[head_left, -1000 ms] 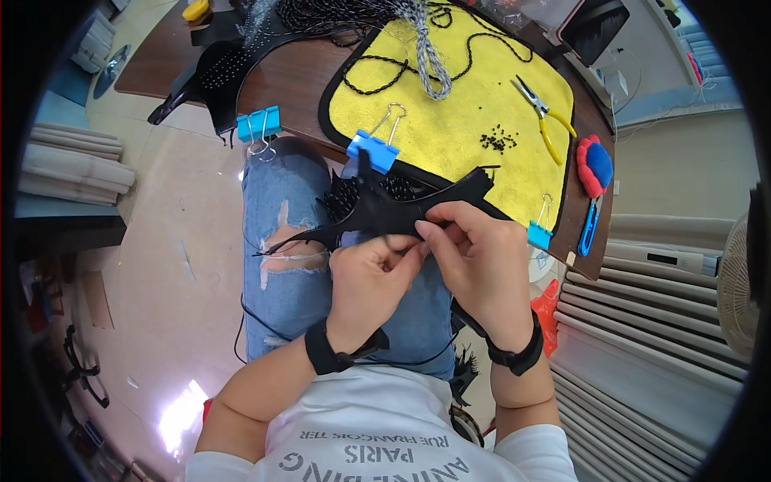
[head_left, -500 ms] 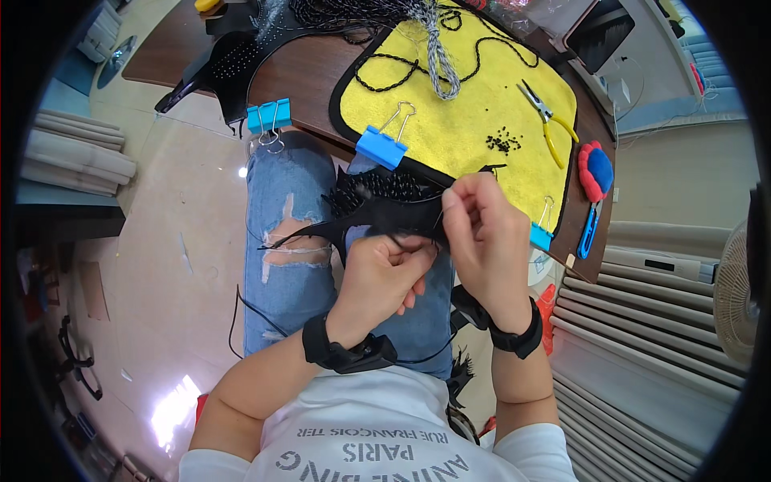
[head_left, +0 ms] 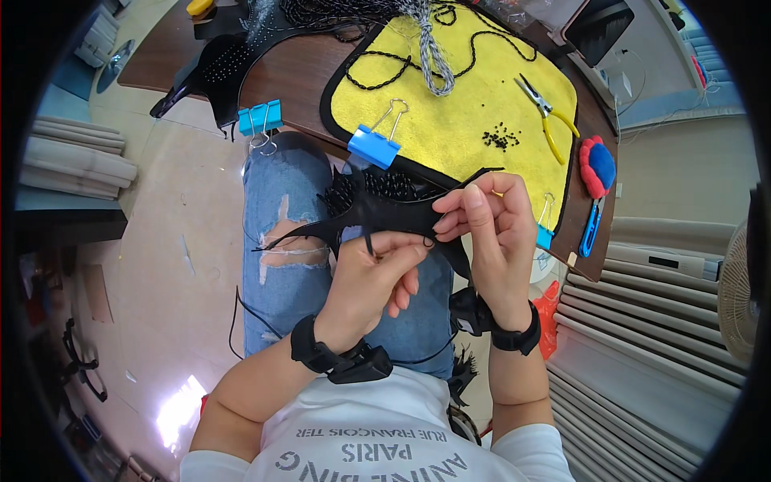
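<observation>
Right hand (head_left: 486, 221) has spread from its pinch of half a second ago: thumb apart, fingertips at the black piece (head_left: 393, 215); can't tell if it grips anything. Left hand (head_left: 373, 269) is pinched closed on the piece's lower edge. I see the piece over the lap (head_left: 422, 321), by the yellow mat (head_left: 450, 132). My read: partway through; loose black beads (head_left: 499, 138) remain, finished share unclear.

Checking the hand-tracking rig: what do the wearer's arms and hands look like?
Left hand and right hand are ungloved. Each wrist has a black strap wristband with a boxy black module. Forearms are bare below short white fabric sleeves.
</observation>
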